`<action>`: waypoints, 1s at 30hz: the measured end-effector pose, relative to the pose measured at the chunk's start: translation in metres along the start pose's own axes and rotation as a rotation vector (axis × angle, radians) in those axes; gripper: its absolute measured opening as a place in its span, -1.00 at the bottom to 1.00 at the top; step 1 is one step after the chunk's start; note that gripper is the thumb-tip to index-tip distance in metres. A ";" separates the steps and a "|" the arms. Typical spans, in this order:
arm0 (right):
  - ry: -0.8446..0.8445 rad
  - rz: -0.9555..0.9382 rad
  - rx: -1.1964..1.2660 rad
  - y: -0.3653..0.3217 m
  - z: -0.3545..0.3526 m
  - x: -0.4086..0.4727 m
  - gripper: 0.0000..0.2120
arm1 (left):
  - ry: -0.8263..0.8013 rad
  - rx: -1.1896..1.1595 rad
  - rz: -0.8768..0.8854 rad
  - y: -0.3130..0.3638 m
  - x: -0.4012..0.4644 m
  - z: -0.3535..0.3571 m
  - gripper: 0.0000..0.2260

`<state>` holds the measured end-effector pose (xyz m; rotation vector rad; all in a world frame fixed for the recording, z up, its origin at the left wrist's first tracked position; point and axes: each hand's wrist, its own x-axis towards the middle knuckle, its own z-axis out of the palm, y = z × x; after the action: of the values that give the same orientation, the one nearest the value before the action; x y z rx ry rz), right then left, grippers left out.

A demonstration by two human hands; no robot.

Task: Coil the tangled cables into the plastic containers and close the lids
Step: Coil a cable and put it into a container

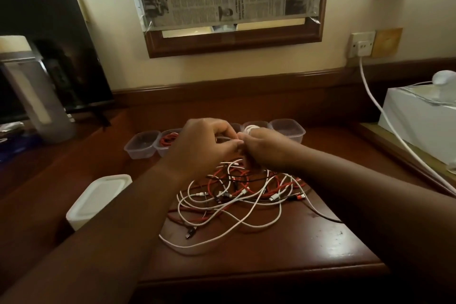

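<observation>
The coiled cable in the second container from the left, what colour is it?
Red. The coiled cable shows best in the head view, beside the left hand.

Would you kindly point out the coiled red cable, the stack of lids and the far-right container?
coiled red cable (168, 140), head view, on its loops.
stack of lids (98, 198), head view, top lid.
far-right container (291, 131), head view, front wall.

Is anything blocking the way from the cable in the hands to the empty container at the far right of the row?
Nothing visible does. Both hands hold a white cable just before the row; the far-right container stands open, lidless and empty. The stacked lids lie aside, front left.
</observation>
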<state>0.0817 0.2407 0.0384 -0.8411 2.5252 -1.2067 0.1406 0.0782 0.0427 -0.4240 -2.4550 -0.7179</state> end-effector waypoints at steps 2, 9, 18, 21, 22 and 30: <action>-0.186 0.072 0.362 0.002 -0.001 -0.004 -0.52 | 0.024 -0.136 -0.028 -0.005 0.002 -0.003 -0.89; -0.422 0.073 0.783 -0.011 -0.011 -0.015 -0.37 | -0.217 -0.891 -0.373 -0.008 -0.004 0.017 -0.55; 0.029 0.138 0.663 -0.008 0.011 -0.005 -0.43 | -0.016 -0.328 -0.194 -0.004 -0.004 0.032 -0.65; 0.068 0.175 0.719 -0.011 0.014 -0.002 -0.47 | 0.026 -0.317 -0.159 -0.004 -0.002 0.033 -0.73; 0.070 0.190 0.756 -0.012 0.014 -0.002 -0.48 | 0.028 -0.340 -0.160 -0.004 -0.002 0.033 -0.74; 0.244 0.143 0.541 0.008 0.014 0.014 -0.62 | 0.034 -0.436 -0.271 -0.015 0.005 0.049 -0.60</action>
<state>0.0726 0.2274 0.0244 -0.3940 2.1896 -1.9052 0.1099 0.0947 0.0044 -0.2339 -2.3404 -1.3732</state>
